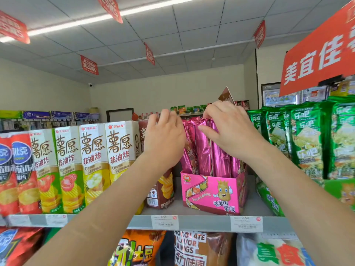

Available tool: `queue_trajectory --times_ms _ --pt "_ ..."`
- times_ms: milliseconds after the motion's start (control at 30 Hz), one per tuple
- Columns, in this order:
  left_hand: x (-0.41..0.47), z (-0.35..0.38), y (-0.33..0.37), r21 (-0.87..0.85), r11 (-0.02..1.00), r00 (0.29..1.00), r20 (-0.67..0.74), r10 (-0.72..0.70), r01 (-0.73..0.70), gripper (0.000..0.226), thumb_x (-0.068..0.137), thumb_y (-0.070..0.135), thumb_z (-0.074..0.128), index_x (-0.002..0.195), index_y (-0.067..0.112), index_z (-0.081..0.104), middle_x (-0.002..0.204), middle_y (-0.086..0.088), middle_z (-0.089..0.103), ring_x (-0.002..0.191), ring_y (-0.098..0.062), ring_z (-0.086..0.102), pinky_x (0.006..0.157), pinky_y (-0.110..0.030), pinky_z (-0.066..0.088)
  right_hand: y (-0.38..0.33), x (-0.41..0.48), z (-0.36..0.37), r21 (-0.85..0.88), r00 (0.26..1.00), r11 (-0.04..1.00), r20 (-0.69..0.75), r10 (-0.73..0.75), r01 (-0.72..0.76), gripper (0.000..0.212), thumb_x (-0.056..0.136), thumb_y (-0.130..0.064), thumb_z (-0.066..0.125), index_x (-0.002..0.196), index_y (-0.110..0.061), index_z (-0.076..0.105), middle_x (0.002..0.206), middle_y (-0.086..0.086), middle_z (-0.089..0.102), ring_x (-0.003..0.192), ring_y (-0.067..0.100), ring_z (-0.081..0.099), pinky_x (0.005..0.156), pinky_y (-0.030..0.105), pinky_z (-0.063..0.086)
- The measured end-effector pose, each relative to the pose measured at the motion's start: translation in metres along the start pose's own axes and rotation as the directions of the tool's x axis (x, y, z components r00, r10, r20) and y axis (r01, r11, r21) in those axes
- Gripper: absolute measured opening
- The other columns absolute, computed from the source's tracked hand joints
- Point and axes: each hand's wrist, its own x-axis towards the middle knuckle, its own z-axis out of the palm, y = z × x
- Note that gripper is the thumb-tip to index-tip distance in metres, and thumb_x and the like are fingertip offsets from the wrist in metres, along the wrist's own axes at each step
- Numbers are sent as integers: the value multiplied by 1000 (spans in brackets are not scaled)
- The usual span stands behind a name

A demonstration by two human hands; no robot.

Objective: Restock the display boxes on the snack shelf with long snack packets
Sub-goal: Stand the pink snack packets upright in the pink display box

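Pink packets (203,150) upright in box (211,192) on shelf (203,222). Thumb, fingers of right hand (230,129) pinch packet tops. Fingers of left hand (165,135) loosely curled beside them, contact unclear. Foil likely light, slick, crushable; grip top seam.

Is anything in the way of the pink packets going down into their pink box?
Nothing visible blocks them. The right hand grips the tops of the pink packets, whose lower ends already stand inside the open-topped pink display box. The left hand is up beside them, on their left, not over the box.
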Motion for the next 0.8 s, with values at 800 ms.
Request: queue_trajectory --times_ms 800 --pt "-24 -17 -8 -993 22 945 105 -311 117 46 77 11 80 120 16 63 108 4 69 96 -14 69 84 -35 58 -2 -27 0 53 988 994 -118 96 -91 40 96 -44 37 133 -35 52 148 -3 39 137 19 27 107 46 19"
